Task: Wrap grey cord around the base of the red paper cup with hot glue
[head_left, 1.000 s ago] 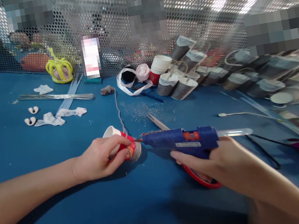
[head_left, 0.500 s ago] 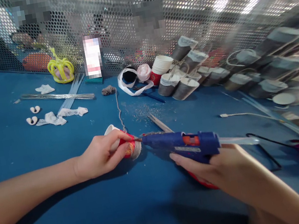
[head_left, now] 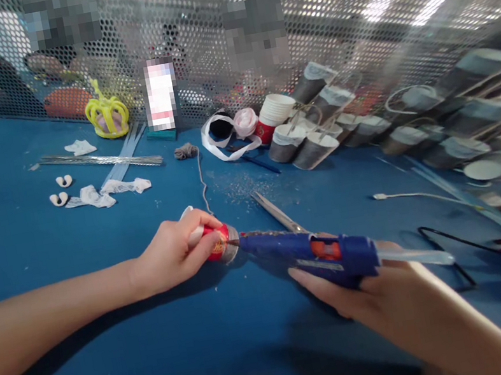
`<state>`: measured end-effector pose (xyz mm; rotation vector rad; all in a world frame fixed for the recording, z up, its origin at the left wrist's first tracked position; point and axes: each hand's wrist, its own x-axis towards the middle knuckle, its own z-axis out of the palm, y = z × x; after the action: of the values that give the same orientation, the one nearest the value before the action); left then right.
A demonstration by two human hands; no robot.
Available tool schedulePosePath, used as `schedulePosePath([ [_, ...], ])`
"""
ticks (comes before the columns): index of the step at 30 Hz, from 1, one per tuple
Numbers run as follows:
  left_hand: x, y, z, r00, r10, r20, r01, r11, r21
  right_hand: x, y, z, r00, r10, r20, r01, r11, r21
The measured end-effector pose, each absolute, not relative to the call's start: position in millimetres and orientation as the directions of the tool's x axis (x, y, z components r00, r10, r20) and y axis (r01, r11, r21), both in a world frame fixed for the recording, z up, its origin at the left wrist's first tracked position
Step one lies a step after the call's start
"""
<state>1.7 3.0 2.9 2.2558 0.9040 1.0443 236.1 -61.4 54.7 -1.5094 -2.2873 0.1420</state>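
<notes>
Closed round a small red and white paper cup, my left hand holds it tipped on its side above the blue table. Grey yarn is wound about the cup's right end, and a strand runs from it back to a small bundle of grey yarn. My right hand grips a blue hot glue gun, a clear glue stick poking out of its rear. The gun's nozzle meets the yarn-wrapped part of the cup. Scissors lie partly hidden behind the gun.
Grey yarn-wrapped cups crowd the back right, beside stacked white cups and white ribbon. Wire rods, a yellow crown-shaped piece and a phone are at the back left. A white cable and black cord lie right.
The cup has turned a little in my left hand, and the glue gun's nozzle is now lower on the yarn. The gun's rear has dipped slightly and shifted right.
</notes>
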Motion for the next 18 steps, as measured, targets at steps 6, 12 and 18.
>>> schedulePosePath([
  [6, 2.0, 3.1, 4.9, 0.490, 0.756, 0.434, 0.352, -0.628, 0.695, 236.9, -62.7, 52.0, -0.356, 0.909, 0.217, 0.871, 0.407, -0.275],
  [12, 2.5, 2.6, 5.3, 0.481, 0.754, 0.447, 0.362, -0.635, 0.682, 237.9, -60.8, 51.8, -0.364, 0.907, 0.213, 0.886, 0.408, -0.220],
  [18, 2.5, 2.9, 4.0, 0.495, 0.762, 0.418, 0.343, -0.613, 0.711, 237.2, -61.5, 52.7, -0.383, 0.895, 0.227, 0.870, 0.432, -0.237],
])
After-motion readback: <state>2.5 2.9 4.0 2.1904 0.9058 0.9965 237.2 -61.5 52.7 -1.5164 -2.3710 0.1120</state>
